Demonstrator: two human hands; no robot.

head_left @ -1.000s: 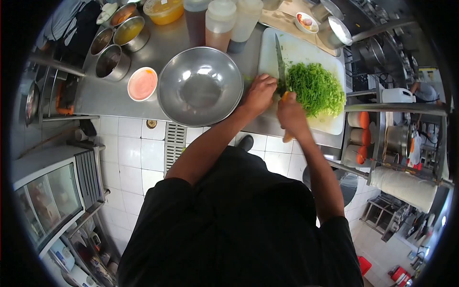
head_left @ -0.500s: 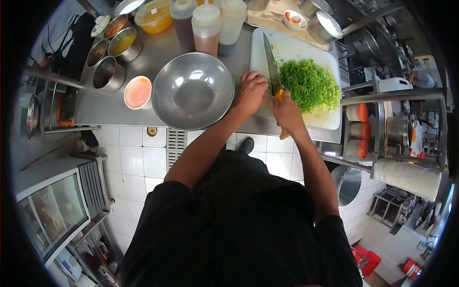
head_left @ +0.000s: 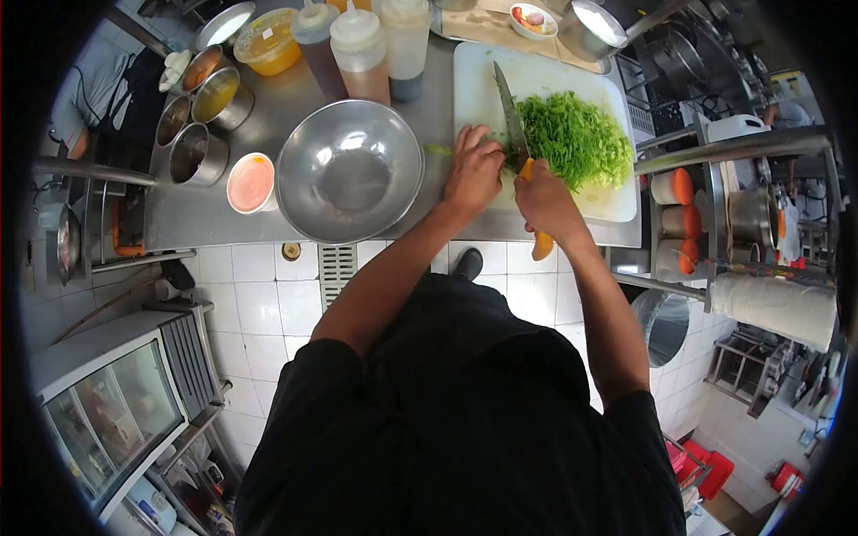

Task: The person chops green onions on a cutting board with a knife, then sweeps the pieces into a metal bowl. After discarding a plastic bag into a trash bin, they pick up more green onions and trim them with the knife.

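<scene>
My right hand (head_left: 547, 204) is closed round the yellow handle of a knife (head_left: 513, 116), whose long blade points away from me over the white cutting board (head_left: 472, 76). To the right of the blade lies a heap of shredded green leaves (head_left: 576, 138). My left hand (head_left: 475, 170) rests at the board's left edge, fingers curled and pressed down beside the blade; whatever is beneath its fingertips is hidden. Left of that hand stands an empty steel bowl (head_left: 349, 171). A small green scrap (head_left: 437, 150) lies on the steel table between the bowl and the board.
Squeeze bottles (head_left: 360, 55) stand behind the bowl. Steel pots (head_left: 198, 154), a cup of pink sauce (head_left: 251, 183) and a yellow tub (head_left: 268, 43) are at the left. A tray (head_left: 487, 29) with a small white bowl (head_left: 534, 22) lies behind the board.
The view has shifted and turned slightly. My right hand and the knife handle have moved a little right and nearer me; my left hand stays at the board's left edge.
</scene>
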